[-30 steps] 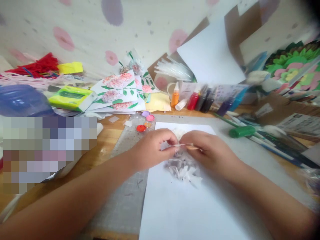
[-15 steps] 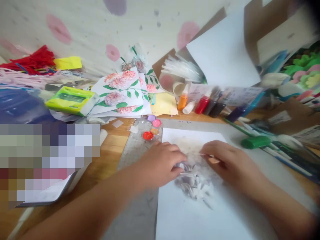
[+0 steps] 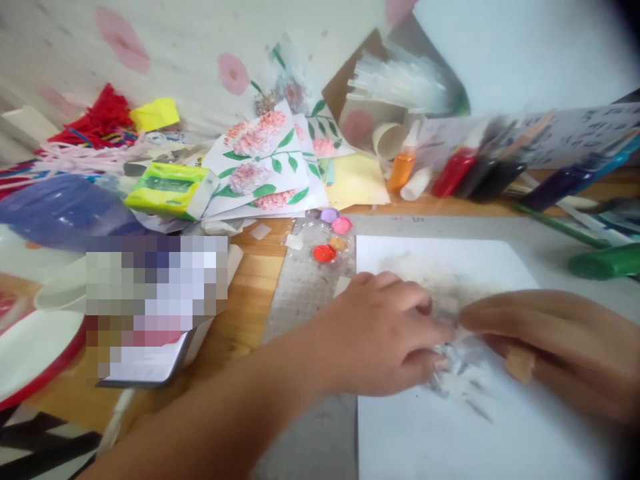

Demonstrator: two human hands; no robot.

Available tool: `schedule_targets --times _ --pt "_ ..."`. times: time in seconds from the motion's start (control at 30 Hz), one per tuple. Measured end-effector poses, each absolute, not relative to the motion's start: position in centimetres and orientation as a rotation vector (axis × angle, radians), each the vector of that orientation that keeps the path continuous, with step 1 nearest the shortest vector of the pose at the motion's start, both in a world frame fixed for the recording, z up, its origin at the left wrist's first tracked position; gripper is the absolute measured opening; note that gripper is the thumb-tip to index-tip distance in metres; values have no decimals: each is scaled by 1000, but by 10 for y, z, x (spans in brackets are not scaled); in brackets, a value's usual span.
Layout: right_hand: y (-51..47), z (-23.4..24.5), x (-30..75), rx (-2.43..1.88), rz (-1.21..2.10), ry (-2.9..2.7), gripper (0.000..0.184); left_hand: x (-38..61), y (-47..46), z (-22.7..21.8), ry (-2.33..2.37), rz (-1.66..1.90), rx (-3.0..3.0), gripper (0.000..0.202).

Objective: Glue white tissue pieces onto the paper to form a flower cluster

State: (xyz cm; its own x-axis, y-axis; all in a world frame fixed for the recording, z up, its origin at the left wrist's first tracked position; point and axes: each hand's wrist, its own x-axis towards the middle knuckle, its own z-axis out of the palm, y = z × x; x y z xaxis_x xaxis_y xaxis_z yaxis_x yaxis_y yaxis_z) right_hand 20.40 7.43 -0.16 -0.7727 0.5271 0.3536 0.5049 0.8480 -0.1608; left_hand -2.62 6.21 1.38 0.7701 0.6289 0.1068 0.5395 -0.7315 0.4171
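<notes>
Over a white sheet of paper [image 3: 415, 440], my left hand [image 3: 385, 333] bends its fingers down onto a loose heap of white and grey scraps [image 3: 467, 383]. Its thumb and fingertips close on the edge of the heap, partly hiding it. My right hand [image 3: 560, 347] is closed beside it, fingertips close to those of the left. A small flat tan piece [image 3: 520, 363] shows between its fingers; blur hides its kind. Pale, smeared bits [image 3: 425, 273] lie farther up the sheet. Beneath the paper is a grey mat [image 3: 300, 320].
Small paint pots [image 3: 325, 253] stand left of the paper. Behind are flower pictures [image 3: 265, 167], a yellow-green tissue pack [image 3: 170, 190] and bottles of orange [image 3: 403, 167] and red liquid [image 3: 455, 170]. A green bottle [image 3: 607, 261] lies right; a partly pixelated phone [image 3: 145, 363] is left.
The view has shifted, so the table's things sit farther left or right in it. Both hands stay at the heap, and their fingertips have come closer together.
</notes>
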Motion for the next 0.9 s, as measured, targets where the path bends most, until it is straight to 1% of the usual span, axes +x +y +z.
schedule_targets --times 0.1,0.2,0.43,0.6,0.9 --pt "76 6 203 -796 71 -2626 14 -26 60 14 798 342 2610 27" --pt "77 13 204 -835 58 -2601 10 -26 60 14 802 325 2593 30" --pt "77 17 209 -877 -78 -2595 14 -25 63 14 848 281 2544 39" --pt "77 17 209 -875 -86 -2624 9 -22 63 13 845 251 2573 39" --pt "74 23 207 -877 -120 -2638 11 -17 62 13 856 199 2622 41"
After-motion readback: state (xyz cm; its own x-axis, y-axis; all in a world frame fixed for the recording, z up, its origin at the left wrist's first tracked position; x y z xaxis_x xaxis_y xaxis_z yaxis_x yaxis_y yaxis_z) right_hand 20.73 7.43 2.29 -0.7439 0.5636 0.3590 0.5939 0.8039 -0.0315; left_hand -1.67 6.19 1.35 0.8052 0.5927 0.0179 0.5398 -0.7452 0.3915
